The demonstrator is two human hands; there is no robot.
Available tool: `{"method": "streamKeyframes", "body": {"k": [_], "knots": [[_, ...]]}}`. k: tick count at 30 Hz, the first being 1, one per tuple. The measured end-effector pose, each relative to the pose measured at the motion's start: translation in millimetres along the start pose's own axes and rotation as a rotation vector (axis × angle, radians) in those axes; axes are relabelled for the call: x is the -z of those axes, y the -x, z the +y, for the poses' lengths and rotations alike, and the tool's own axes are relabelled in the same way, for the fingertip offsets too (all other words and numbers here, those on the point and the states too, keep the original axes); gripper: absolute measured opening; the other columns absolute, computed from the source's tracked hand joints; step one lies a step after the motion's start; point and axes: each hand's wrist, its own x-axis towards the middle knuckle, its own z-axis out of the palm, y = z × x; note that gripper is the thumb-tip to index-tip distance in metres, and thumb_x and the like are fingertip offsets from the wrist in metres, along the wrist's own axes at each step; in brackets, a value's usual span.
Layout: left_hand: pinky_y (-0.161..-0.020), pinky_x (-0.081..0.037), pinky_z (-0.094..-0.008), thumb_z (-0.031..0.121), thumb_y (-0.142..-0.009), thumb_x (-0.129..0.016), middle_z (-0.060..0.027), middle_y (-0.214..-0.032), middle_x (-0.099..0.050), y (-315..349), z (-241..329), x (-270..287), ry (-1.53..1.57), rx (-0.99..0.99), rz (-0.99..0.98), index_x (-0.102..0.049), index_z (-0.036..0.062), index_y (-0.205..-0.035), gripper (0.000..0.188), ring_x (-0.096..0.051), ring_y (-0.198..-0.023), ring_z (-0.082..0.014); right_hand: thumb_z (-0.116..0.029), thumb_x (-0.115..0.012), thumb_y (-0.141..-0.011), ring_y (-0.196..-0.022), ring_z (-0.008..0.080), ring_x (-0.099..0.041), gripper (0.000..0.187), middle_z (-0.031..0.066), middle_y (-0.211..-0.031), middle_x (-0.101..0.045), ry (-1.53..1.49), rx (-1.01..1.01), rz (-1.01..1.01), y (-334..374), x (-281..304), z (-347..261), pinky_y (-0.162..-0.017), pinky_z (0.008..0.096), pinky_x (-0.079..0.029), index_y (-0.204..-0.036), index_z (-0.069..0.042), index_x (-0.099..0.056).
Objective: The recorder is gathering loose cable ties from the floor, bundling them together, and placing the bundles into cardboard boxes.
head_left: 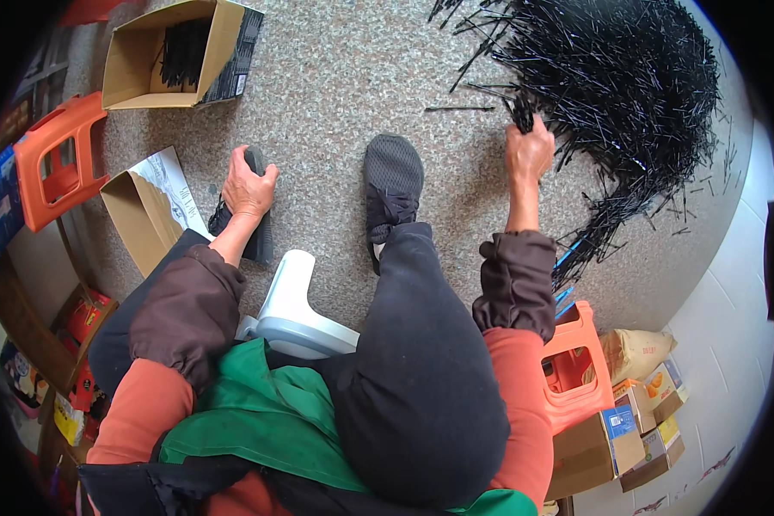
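A large heap of thin black sticks (619,86) lies on the speckled floor at the upper right. At its left edge my right hand (530,153) is closed round a small bunch of black sticks (521,112). One loose stick (460,109) lies on the floor to the left of that hand. My left hand (248,182) is over my left shoe, its fingers curved and the thumb apart, with nothing visible in it. Beyond it, a cardboard box (129,90) lies on its side with more black sticks (183,53) inside.
A smaller open carton (142,215) stands beside my left leg. Orange stools (60,163) are at the left and the lower right. A white and grey plastic object (297,314) is between my legs. Several cartons (598,447) and a tan sack (636,351) sit by the right wall.
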Motion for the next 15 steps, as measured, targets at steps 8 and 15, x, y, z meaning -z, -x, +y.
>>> {"method": "streamKeyframes", "body": {"k": [8,15], "knots": [[-0.081,-0.043,-0.0424,0.033,-0.066,-0.061,-0.0204,-0.108,-0.056,-1,-3,-1,-0.003,0.000,0.004,-0.043,0.0074,-0.117,0.059,-0.054,-0.097,-0.0384,-0.022,-0.064,-0.065,-0.055,0.0260,-0.056,0.020,0.0146,-0.063,-0.060,-0.107,-0.235,-0.165,19,-29,17,-0.058,0.0372,-0.045,-0.074,-0.004,-0.063],[-0.081,-0.043,-0.0423,0.031,-0.066,-0.060,-0.0198,-0.108,-0.055,-2,1,0,-0.016,-0.005,0.002,-0.044,0.0063,-0.116,0.058,-0.054,-0.096,-0.0377,-0.017,-0.066,-0.063,-0.075,0.0302,-0.056,0.026,0.0114,-0.082,-0.063,0.014,0.172,0.016,8,-12,-11,-0.068,0.0373,-0.047,-0.087,-0.007,-0.064]]}}
